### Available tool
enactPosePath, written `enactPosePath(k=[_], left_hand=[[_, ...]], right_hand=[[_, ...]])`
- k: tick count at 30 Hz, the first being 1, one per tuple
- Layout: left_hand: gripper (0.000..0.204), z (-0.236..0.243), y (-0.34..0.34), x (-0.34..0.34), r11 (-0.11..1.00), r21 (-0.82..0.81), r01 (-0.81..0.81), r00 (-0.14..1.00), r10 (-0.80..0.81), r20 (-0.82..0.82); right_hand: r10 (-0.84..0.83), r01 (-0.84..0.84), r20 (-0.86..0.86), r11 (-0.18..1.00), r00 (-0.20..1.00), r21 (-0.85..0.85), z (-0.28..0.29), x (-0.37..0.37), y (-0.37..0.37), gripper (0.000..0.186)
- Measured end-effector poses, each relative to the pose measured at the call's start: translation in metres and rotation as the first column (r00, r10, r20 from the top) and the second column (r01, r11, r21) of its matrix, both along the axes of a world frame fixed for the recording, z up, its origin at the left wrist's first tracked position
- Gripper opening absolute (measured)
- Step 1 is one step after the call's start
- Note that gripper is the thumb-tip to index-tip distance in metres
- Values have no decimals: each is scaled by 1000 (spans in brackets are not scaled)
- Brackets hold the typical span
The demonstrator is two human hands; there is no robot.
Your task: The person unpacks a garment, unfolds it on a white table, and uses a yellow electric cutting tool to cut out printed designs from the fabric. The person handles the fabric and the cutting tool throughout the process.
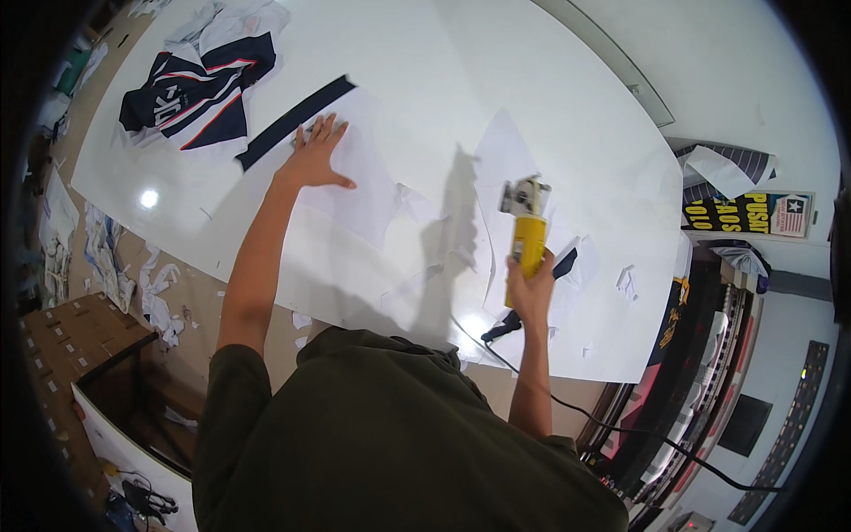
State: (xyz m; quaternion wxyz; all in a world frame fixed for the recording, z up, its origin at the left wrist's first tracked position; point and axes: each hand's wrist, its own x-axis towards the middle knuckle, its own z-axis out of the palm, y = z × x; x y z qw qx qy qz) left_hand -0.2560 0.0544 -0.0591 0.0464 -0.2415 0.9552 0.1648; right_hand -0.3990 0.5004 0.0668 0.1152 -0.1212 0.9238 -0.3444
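Observation:
My left hand (316,158) lies with fingers spread on a pale fabric piece (355,208), right beside a long dark strip (275,133). My right hand (532,288) grips a yellow electric cutting tool (530,232) with a metal head, held over another pale pointed piece (496,142). Its black cord (649,434) runs off to the right. Under and near that tool lie small dark scraps (564,266) and white offcuts (628,282) on the white table (417,71).
Printed navy-and-white fabric (199,97) lies at the table's upper left. A wooden cabinet-like unit (75,346) and floor scraps (155,293) are at the left. A large machine (709,355) stands at the right, below rolled striped material (722,168) and a printed sign (722,213).

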Motion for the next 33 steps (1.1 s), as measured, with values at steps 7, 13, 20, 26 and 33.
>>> enactPosePath(k=[7, 13, 20, 26, 33], left_hand=[[137, 8, 19, 17, 989, -36, -145, 987, 147, 71], [140, -6, -8, 62, 988, -47, -147, 989, 148, 17], [146, 13, 40, 83, 994, -51, -94, 987, 99, 126], [151, 12, 45, 96, 993, 26, -111, 981, 105, 165], [151, 7, 45, 97, 993, 31, -114, 982, 108, 154]], right_hand=[[-160, 159, 23, 987, 987, 22, 27, 28, 38, 67], [162, -162, -4, 986, 987, 34, 8, 88, 17, 66], [420, -439, 131, 879, 898, 189, -24, 137, -28, 69], [503, -513, 103, 832, 858, 211, -45, 139, -44, 71], [505, -516, 105, 835, 857, 192, -45, 133, -76, 73]])
